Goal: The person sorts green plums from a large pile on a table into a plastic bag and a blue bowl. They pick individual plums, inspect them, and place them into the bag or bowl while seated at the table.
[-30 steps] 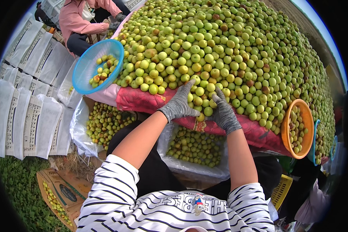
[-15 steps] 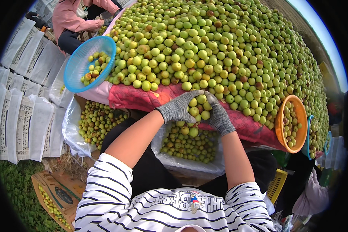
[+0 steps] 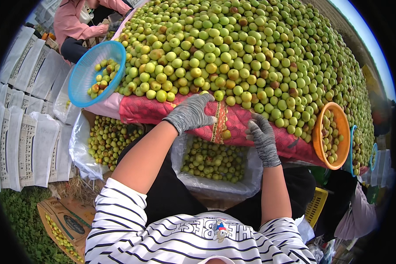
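A large heap of green jujubes [image 3: 251, 48], some with brown patches, covers the table in front of me. At its near edge, my left hand [image 3: 192, 114] in a grey knit glove reaches over the red patterned cloth [image 3: 154, 112], thumb apart and fingertips beside the front fruits. My right hand [image 3: 264, 137], gloved the same way, hovers by the cloth with its fingers loosely bent and apart. Neither holds fruit. A single jujube [image 3: 226, 134] shows between the hands, in front of the cloth. Below them is a plastic-lined box [image 3: 209, 187] partly filled with jujubes.
A blue basket [image 3: 75, 83] stands at the left and an orange one [image 3: 320, 145] at the right, both holding jujubes. Another lined box [image 3: 86, 152] sits by my left knee. Stacked crates [image 3: 35, 145] line the far left. A person in pink [image 3: 72, 22] sits beyond.
Both hands have moved apart and no longer cup the cluster of jujubes. That cluster is gone from between them, leaving one jujube in front of the cloth.
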`<state>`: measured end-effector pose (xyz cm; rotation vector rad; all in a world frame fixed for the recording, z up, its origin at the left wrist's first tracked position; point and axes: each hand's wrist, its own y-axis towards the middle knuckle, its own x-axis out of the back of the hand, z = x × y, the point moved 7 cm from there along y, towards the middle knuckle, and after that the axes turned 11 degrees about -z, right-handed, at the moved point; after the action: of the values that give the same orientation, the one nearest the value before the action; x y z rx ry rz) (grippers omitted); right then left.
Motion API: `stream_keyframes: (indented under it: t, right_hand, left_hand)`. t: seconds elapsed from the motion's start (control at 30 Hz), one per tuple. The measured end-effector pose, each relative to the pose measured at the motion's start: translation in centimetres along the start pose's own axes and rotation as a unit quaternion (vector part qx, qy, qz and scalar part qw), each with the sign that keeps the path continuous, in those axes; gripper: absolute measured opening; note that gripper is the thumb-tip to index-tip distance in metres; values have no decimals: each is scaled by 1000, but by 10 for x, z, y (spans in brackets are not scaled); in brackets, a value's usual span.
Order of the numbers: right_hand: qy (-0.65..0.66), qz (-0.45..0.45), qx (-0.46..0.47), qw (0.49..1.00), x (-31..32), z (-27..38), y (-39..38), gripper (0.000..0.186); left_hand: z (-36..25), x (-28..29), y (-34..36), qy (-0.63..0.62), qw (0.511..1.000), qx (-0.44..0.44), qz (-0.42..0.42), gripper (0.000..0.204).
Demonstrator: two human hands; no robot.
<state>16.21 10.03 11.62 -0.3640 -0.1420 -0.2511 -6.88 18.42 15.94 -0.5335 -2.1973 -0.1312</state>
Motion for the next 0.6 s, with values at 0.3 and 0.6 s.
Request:
stream_keyframes:
  t: [0.3, 0.6]
  right_hand:
    - [216, -141, -15, 966, -23, 1, 64, 67]
    - [368, -14, -61, 928, -43, 20, 93, 53]
  left_hand:
    - [7, -23, 45, -43, 986, 99, -129, 110]
    - [9, -35, 64, -128, 982, 73, -118, 114]
